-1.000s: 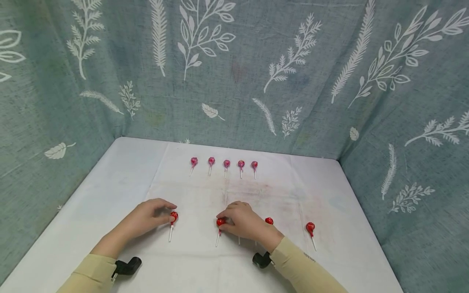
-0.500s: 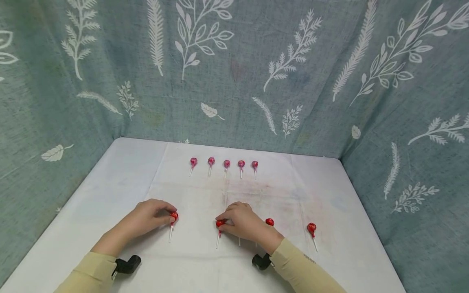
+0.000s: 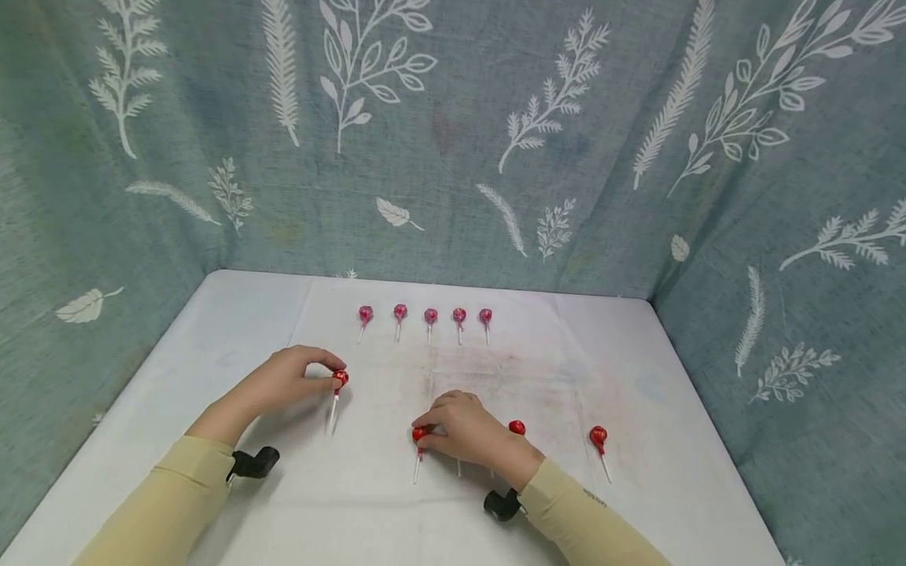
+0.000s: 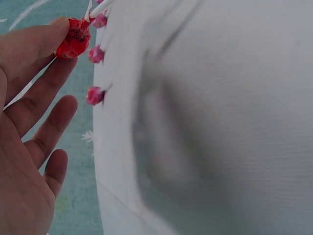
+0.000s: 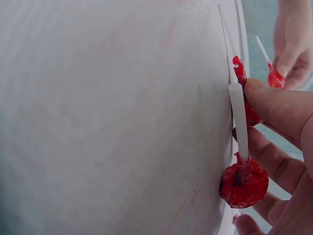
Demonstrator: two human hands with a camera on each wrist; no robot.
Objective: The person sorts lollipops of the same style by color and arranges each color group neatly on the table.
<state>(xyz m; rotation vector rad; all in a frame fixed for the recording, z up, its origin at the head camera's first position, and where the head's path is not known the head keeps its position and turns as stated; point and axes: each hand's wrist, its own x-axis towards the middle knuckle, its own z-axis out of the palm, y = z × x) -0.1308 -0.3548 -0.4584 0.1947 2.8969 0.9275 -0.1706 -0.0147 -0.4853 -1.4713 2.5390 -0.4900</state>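
My left hand pinches a red-wrapped lollipop by its head between thumb and finger, its white stick pointing down toward me. In the left wrist view this lollipop is held up with the other fingers spread loosely. Further right, my right hand pinches another red lollipop by the head, low at the white tabletop. The right wrist view shows a nearer red lollipop lying beside those fingers. Under the right hand and wrist, more white sticks show, and one red head peeks out behind the wrist.
Several pink lollipops lie in a row toward the back of the white table. One red lollipop lies alone at the right. A grey-green curtain with white leaf prints encloses the back and sides.
My left hand has lifted its red lollipop and carried it a little forward, toward the back row. The right hand stays in place with its lollipop. The head view has shifted slightly.
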